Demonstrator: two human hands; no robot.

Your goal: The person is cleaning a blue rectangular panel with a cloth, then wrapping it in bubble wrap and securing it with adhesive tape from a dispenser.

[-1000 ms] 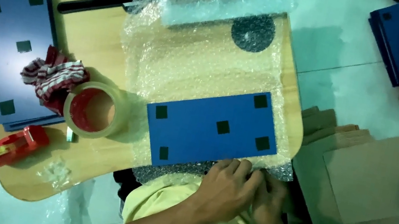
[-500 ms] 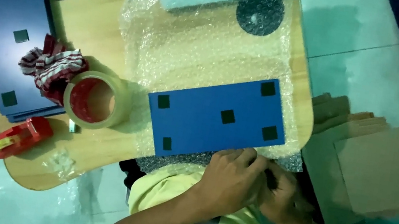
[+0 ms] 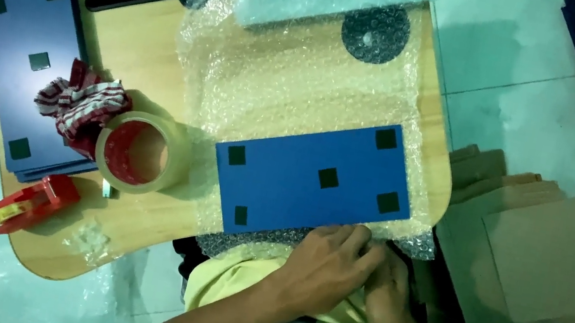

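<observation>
The left hand (image 3: 327, 265) lies knuckles up at the near edge of the tabletop (image 3: 138, 72), fingers curled and pinched on the near edge of the bubble wrap (image 3: 301, 85), just below the blue panel (image 3: 316, 178). The right hand (image 3: 390, 294) sits tucked close beside it, partly under the left one, its fingers also bunched into the wrap's edge; how tightly it grips I cannot tell. A thin bangle circles its wrist.

The blue panel is a flat, matte rectangle with five small dark square pads on its face, lying slightly tilted on the bubble wrap near the tabletop's front edge. The wrap is clear and pebbled, spread across the middle of the pale wooden tabletop, with a thicker heap of it at the far side.

To the left stands a roll of clear packing tape (image 3: 143, 153), and touching it a striped red and white cloth (image 3: 81, 105). The cloth rests on a stack of more blue panels (image 3: 28, 45) with the same dark pads. A red tape dispenser (image 3: 32, 202) lies near the tabletop's front left corner. Flat cardboard pieces (image 3: 548, 247) lie on the tiled floor to the right.
</observation>
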